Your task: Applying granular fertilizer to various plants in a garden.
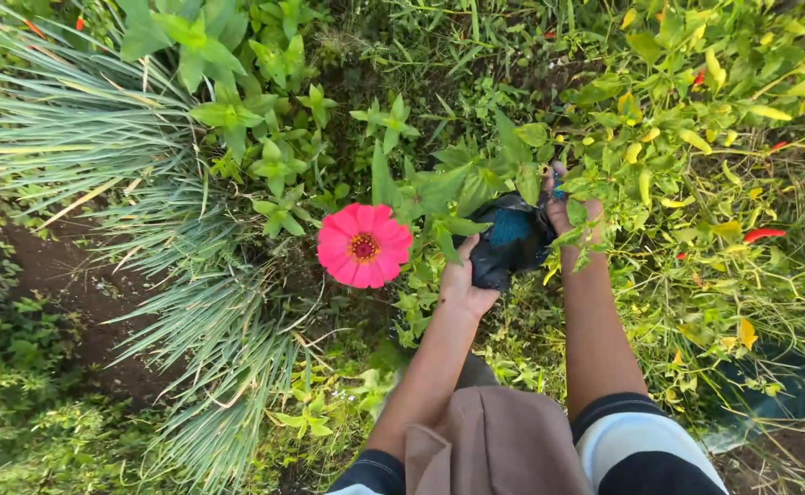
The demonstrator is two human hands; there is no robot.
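Both hands hold a black plastic bag (509, 246) among chilli plants (686, 137), left hand (465, 284) gripping its lower edge, right hand (563, 209) pinching the top; harvesting step apparently, next move likely needs one hand freed for a red chilli (762, 235)

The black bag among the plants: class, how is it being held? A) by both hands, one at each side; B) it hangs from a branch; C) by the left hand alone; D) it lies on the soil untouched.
A: the left hand grips the near left edge of the black bag while the right hand holds its right side, just right of the pink flower.
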